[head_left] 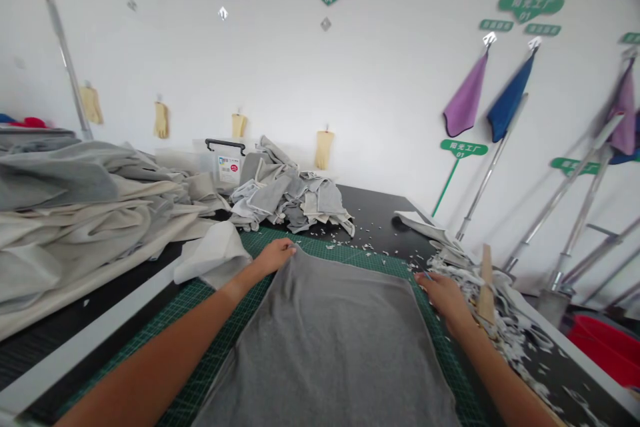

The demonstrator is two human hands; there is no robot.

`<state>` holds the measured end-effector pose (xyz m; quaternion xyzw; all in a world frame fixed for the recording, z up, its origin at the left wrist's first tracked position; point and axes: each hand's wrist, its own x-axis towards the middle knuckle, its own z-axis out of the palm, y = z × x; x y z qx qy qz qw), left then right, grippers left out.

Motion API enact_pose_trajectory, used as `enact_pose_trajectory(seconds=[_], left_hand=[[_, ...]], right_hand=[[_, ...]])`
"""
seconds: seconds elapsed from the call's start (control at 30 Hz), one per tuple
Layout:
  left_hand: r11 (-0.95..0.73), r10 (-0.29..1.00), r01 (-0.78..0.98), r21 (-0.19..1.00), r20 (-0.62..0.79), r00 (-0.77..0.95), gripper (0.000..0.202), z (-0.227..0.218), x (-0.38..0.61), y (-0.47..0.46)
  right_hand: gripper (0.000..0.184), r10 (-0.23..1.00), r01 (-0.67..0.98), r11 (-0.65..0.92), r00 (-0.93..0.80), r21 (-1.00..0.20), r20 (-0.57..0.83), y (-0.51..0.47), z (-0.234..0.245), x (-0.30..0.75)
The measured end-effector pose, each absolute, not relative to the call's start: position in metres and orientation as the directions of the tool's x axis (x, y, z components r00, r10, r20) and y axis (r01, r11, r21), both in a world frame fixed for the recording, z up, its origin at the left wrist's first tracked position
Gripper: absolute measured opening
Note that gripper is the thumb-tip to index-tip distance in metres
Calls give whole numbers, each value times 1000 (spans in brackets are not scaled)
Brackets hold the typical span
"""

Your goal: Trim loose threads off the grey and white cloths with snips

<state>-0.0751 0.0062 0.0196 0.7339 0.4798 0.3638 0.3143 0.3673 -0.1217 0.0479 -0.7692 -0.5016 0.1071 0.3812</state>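
So the left hand (274, 257) has its fingers pinched together on the far-left corner of a big plain grey piece of soft-looking cloth (350, 327). That's the one solid contact I can make out from here. The right hand (445, 297) sits just beside the far-right corner, a bit nearer the person, fingers curled in, with a thin bluish thing (427, 275) poking out by the fingertips. Honestly can't tell if those fingers are clamped on it, or if they touch the fabric at all.

The far edge of the cloth runs across between the two hands, so for the right fingers it lies directly to the left, while the left fingers are already on it. The rest spreads back toward the person and drops out of view, so no telling which way is longer. There's some rucking just below the pinched corner.

Under it all is a green gridded cutting mat (220, 340) on a black counter (380, 203). Past the left wrist there's a crumpled off-white piece of fabric (215, 253), then a thick heap of pale grey cloth (65, 173). Beyond the far edge, a messy pile of grey pieces (280, 190). Outside the right hand, pale shredded trimmings (465, 273) plus a flat wooden strip (486, 287).
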Motion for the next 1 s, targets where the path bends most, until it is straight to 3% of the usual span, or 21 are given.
enact_pose_trajectory(seconds=[0.07,0.2,0.47,1.0], left_hand=[[-332,940,488,807,243,239,26,15,-73,9],[-331,944,494,804,275,184,25,9,-67,6],[-405,902,373,835,299,311,30,8,-60,-3],[-411,841,180,894,296,452,40,22,-58,-22]], right_hand=[[38,874,745,-173,418,-644,248,-118,54,359],[35,950,703,-29,241,-711,200,-110,60,322],[33,983,664,132,9,-736,185,-102,58,244],[31,938,564,323,-83,-760,337,-65,51,160]])
